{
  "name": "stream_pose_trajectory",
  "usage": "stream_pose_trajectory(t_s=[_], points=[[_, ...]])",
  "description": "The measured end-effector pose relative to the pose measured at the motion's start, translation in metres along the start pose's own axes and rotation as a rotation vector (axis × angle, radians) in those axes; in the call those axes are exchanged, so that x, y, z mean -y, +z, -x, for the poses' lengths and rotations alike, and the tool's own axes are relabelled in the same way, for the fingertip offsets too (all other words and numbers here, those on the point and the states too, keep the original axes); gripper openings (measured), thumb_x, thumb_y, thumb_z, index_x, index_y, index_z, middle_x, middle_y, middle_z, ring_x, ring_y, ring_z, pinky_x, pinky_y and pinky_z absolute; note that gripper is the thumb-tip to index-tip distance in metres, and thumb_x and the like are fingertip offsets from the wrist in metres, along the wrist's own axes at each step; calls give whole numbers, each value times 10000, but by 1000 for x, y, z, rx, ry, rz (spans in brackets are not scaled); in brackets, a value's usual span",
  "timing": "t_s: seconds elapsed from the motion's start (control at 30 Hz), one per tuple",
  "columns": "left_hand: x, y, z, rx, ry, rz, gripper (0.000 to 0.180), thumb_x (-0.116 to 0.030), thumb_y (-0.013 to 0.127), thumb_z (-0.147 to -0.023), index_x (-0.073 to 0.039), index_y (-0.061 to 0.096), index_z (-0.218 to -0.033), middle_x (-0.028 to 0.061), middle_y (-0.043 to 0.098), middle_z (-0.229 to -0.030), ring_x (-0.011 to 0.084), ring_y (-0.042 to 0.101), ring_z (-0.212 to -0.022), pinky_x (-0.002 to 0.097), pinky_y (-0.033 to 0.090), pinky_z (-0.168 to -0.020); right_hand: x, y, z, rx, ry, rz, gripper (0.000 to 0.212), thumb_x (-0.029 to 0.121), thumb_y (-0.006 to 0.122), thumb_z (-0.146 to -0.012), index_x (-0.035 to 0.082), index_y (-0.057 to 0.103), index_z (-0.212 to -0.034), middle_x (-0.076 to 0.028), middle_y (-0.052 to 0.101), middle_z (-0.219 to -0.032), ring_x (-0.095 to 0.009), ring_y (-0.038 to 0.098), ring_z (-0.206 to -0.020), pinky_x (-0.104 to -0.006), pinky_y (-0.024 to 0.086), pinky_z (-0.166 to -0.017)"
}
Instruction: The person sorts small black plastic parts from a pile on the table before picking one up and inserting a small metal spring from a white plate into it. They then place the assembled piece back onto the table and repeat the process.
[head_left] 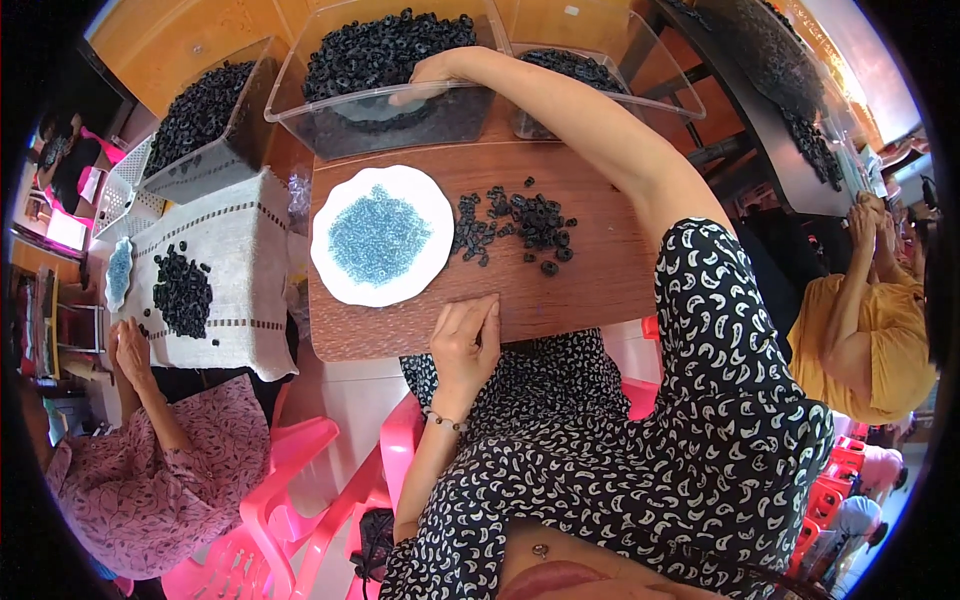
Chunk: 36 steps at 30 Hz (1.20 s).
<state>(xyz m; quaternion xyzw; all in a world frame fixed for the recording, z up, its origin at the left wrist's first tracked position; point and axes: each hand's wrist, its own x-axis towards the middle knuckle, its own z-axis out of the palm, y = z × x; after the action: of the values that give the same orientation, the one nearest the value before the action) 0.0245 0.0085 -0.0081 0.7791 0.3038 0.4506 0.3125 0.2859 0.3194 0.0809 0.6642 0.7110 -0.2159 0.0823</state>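
My right hand [432, 78] reaches far forward over the rim of a clear plastic bin [385, 108] heaped with black rubber rings [380, 45]; the fingers dip behind the bin's wall, so what they hold is hidden. My left hand [466, 340] rests on the near edge of the small brown table [590, 270], fingers curled loosely, holding nothing. A white plate [330, 270] of small blue rings [378, 235] lies just ahead of my left hand. Beside it sits a loose pile of black rings [520, 225].
Two more clear bins of black rings [205, 105] [575, 68] flank the middle one. To the left, another person's hand [130, 350] works at a cloth-covered table [235, 250] with black rings. A person in yellow [865, 330] sits right. Pink chairs [290, 500] stand below.
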Motion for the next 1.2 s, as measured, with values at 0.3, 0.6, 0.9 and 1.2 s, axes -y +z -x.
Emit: stream_pose_trajectory(t_s=[0.3, 0.6, 0.9, 1.2], points=[[0, -1, 0, -7, 5, -21, 153, 4, 724, -860, -10, 750, -1010, 128, 716, -916, 290, 668, -810, 354, 541, -724, -2, -2, -3, -475, 65, -14, 654, 557, 453, -990, -22, 753, -1043, -239, 709, -1057, -375, 671, -910, -489, 516, -855], [2, -1, 2, -9, 3, -28, 152, 4, 727, -860, -11, 751, -1009, 125, 716, -914, 287, 672, -816, 355, 543, -727, 17, -24, 46, -361, 180, -956, 427, 464, 458, -1019, 96, 571, -833, -15, 633, -755, -62, 429, -530, -257, 339, -401], [1, 0, 1, 14, -1, -59, 144, -19, 716, -877, -18, 753, -1016, 127, 721, -927, 289, 670, -824, 360, 541, -731, -15, -59, 74, -71, -10, -1649, 413, 478, 473, -1058, 129, 557, -854, -56, 615, -775, -94, 431, -466, -242, 324, -345], [3, 2, 2, -7, 25, -70, 134, -18, 710, -885, -15, 757, -1011, 131, 724, -911, 285, 665, -798, 359, 534, -722, 7, 6, 217, -310, -62, -1291, 466, 541, 522, -1015, 92, 520, -889, -10, 591, -808, 5, 393, -503, -158, 301, -367]])
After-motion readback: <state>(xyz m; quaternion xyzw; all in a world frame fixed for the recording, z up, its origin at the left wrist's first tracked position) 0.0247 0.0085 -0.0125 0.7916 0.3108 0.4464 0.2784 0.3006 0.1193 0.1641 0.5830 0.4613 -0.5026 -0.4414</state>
